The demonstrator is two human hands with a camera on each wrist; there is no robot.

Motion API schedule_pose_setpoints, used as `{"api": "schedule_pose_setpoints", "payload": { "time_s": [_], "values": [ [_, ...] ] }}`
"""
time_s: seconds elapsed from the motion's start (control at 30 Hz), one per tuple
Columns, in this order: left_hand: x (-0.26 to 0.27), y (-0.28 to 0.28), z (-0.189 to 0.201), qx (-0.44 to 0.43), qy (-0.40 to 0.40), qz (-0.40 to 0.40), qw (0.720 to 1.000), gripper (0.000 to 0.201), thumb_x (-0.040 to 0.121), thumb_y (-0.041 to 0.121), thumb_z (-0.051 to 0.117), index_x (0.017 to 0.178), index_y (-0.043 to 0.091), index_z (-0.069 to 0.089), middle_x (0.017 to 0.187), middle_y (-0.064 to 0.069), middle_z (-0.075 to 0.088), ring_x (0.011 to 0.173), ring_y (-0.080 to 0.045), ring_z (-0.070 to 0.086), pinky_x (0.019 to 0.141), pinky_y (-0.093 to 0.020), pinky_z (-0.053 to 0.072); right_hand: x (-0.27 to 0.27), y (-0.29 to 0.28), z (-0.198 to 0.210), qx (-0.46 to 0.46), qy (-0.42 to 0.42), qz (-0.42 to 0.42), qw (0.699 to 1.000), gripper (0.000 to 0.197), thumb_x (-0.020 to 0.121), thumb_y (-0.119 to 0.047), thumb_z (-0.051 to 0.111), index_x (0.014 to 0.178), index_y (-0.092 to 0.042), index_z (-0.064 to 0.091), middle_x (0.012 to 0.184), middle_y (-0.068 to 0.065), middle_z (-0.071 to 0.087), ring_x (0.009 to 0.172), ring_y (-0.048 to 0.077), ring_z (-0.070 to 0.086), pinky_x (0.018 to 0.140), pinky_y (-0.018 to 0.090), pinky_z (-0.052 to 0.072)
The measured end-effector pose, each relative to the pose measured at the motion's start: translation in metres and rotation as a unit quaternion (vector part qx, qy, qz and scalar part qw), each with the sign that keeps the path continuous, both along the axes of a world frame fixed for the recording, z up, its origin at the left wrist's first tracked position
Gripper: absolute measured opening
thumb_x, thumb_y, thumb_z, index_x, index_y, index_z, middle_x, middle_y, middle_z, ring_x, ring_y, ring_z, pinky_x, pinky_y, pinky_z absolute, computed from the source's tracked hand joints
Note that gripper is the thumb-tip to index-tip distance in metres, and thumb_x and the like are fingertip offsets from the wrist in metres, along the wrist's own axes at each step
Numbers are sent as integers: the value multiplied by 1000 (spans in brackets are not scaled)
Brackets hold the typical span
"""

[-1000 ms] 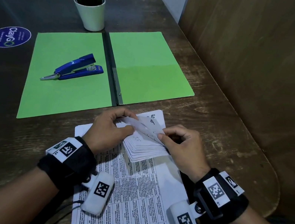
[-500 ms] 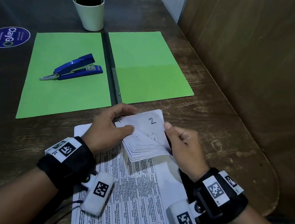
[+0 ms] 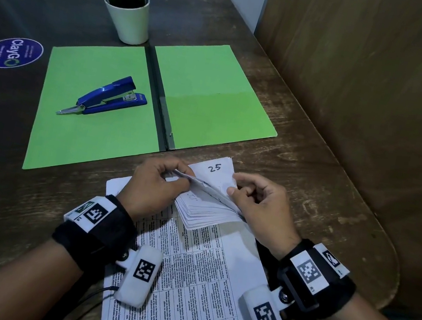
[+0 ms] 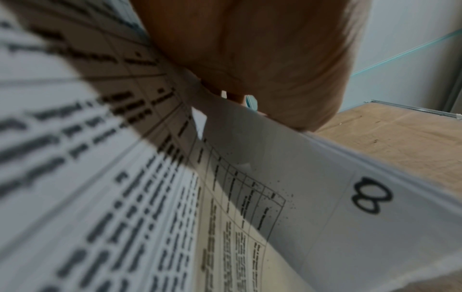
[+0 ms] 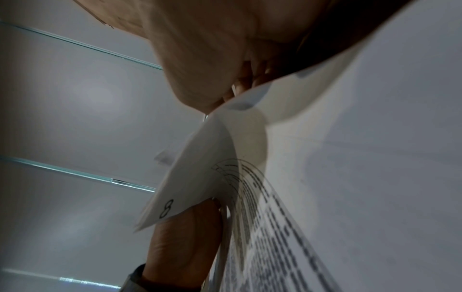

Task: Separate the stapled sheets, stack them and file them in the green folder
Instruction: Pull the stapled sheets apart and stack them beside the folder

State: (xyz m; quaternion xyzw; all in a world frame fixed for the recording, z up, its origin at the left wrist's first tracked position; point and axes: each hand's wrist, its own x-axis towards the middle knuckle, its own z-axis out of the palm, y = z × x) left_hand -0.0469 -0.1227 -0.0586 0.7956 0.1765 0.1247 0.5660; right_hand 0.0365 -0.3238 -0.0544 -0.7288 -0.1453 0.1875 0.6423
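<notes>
A thick bundle of printed sheets [image 3: 197, 269] lies on the table in front of me, its far corner folded back into a fan of pages [image 3: 204, 209]. My left hand [image 3: 161, 182] pinches that folded corner from the left. My right hand [image 3: 251, 197] pinches the pages' edge from the right, fingers curled. A page numbered 25 [image 3: 214, 168] shows behind them. In the wrist views a page marked 8 [image 4: 370, 195] [image 5: 167, 211] bends under the fingers. The green folder [image 3: 118, 105] lies open beyond the sheets, holding no paper.
A blue stapler [image 3: 108, 99] lies on the folder's left leaf. A white pot with a green plant [image 3: 128, 20] stands behind the folder. A sticker [image 3: 12, 52] is at far left. A wooden panel [image 3: 367, 102] rises along the right side of the table [image 3: 312, 182].
The pages have been leafed on: the visible number changed from 2 to 25. My right fingers curled in and pinch the pages lower down. My left hand keeps its grip.
</notes>
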Motion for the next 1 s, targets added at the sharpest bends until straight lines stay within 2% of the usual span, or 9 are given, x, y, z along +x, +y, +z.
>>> {"api": "schedule_pose_setpoints", "payload": {
  "time_s": [0.13, 0.27, 0.37, 0.47, 0.6, 0.7, 0.87, 0.93, 1.0],
  "values": [
    [0, 0, 1, -1, -3, -9, 1000, 15, 72, 19, 67, 75, 30, 76, 87, 11, 75, 87, -16, 69, 82, -39, 56, 1, 0, -1, -20, -27, 20, 999, 19, 80, -9, 81, 94, -14, 69, 62, -3, 51, 53, 9, 42, 52, 23, 42],
    [-1, 1, 0, 9, -9, -18, 1000, 38, 78, 3, 70, 68, 40, 74, 82, 20, 73, 77, -2, 65, 75, -24, 47, 4, 0, -3, -45, -43, 23, 998, 24, 74, -16, 87, 87, -15, 67, 65, -5, 51, 53, 7, 39, 53, 25, 38],
    [-1, 0, 2, 8, -11, -18, 1000, 36, 76, 6, 70, 67, 40, 74, 80, 20, 73, 74, -1, 64, 71, -18, 47, 4, 0, -3, -50, -35, 14, 998, 29, 70, -20, 89, 88, -20, 67, 71, -4, 53, 55, 6, 40, 55, 26, 40],
    [-1, 0, 2, 15, -11, -20, 1000, 50, 82, -6, 68, 66, 41, 73, 79, 21, 72, 71, 2, 62, 68, -13, 44, 3, 1, -3, -49, -44, 3, 998, 29, 70, -20, 89, 91, -25, 69, 77, -2, 55, 57, 5, 41, 57, 25, 41],
    [-2, 0, 3, 10, -7, -20, 1000, 38, 82, -2, 70, 71, 33, 75, 83, 14, 74, 75, -4, 65, 72, -22, 47, 0, 2, -3, -49, -38, -12, 998, 24, 70, -15, 89, 85, -21, 70, 75, -4, 55, 57, 6, 41, 54, 25, 41],
    [-2, 0, 3, 0, -10, -12, 1000, 16, 76, 14, 69, 75, 28, 76, 87, 7, 76, 85, -14, 69, 79, -30, 53, 0, 2, -2, -40, -16, -40, 998, 29, 72, -11, 88, 90, -25, 70, 77, -4, 53, 55, 4, 42, 53, 25, 45],
    [-3, -1, 5, -6, -8, -15, 1000, 12, 73, 18, 67, 74, 25, 76, 82, 7, 75, 80, -14, 68, 76, -29, 52, -1, 3, 1, -41, 2, -51, 998, 18, 71, -9, 87, 77, -10, 70, 69, -1, 56, 55, 7, 43, 48, 22, 42],
    [-3, -2, 6, 7, -3, -10, 1000, 10, 71, 24, 68, 75, 23, 77, 81, 7, 74, 78, -16, 66, 75, -33, 53, -3, 4, 2, -51, -3, -54, 997, 17, 73, -11, 87, 71, -8, 70, 64, 1, 60, 54, 8, 47, 47, 22, 42],
    [-3, -2, 5, 30, 1, -5, 1000, 10, 70, 27, 67, 75, 25, 76, 80, 9, 73, 74, -15, 65, 71, -33, 52, -3, 3, 3, -52, -11, -57, 997, 18, 76, -12, 84, 66, -8, 70, 61, 3, 64, 54, 9, 52, 49, 23, 44]
  ]
}}
